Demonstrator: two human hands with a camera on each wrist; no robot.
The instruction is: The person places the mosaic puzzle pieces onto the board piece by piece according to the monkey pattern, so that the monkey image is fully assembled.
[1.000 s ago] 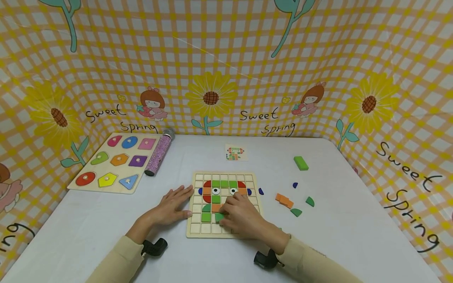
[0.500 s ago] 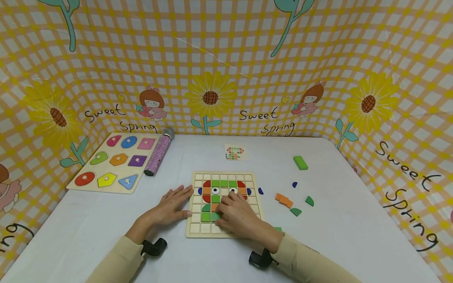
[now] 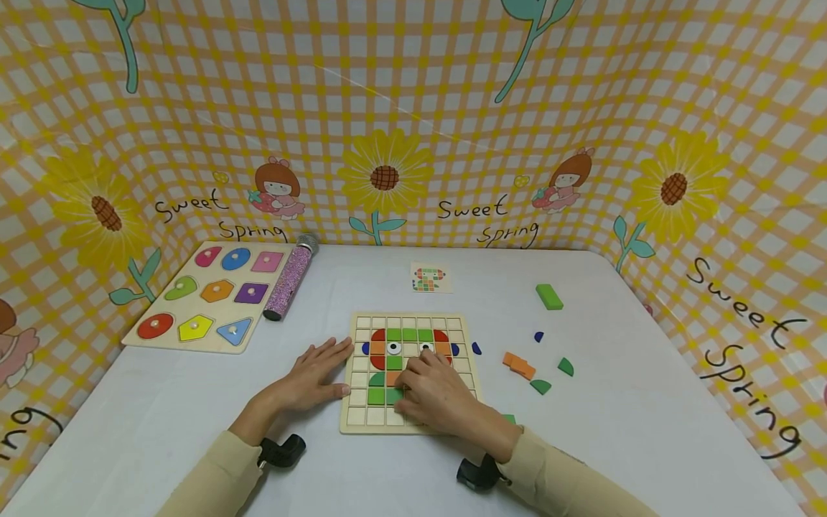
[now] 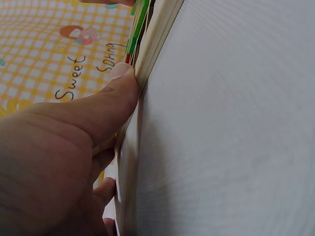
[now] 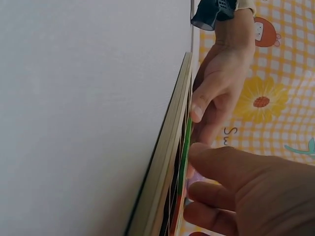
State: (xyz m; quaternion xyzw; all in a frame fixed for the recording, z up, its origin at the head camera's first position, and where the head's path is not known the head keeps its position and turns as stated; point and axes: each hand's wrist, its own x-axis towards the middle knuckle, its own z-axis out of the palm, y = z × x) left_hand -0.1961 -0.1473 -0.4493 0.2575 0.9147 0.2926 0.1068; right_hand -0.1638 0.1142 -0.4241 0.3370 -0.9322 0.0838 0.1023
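Note:
A wooden grid board (image 3: 359,417) lies on the white table, with coloured pieces set in its cells as a face with two eye tiles. My left hand (image 3: 312,379) lies flat with spread fingers at its left edge; in the left wrist view the thumb (image 4: 110,101) rests against the board's side. Over the board's middle, my right hand (image 3: 442,395) has bent fingers and pinches a dark green piece (image 3: 390,396) in a lower cell, beside a light green square (image 3: 376,396). That piece is partly covered by the fingers. In the right wrist view the right thumb (image 5: 216,160) meets a green edge.
Right of the board lie orange squares (image 3: 519,366), green quarter circles (image 3: 540,388), blue half circles (image 3: 477,349) and a green block (image 3: 550,296). A pattern card (image 3: 432,278) lies behind the board. At left are a knobbed shape puzzle (image 3: 213,310) and a glittery microphone (image 3: 291,280).
My right hand has shifted slightly left, and the dark green piece has come to lie in the cell beside the light green square. The left hand has stayed in place.

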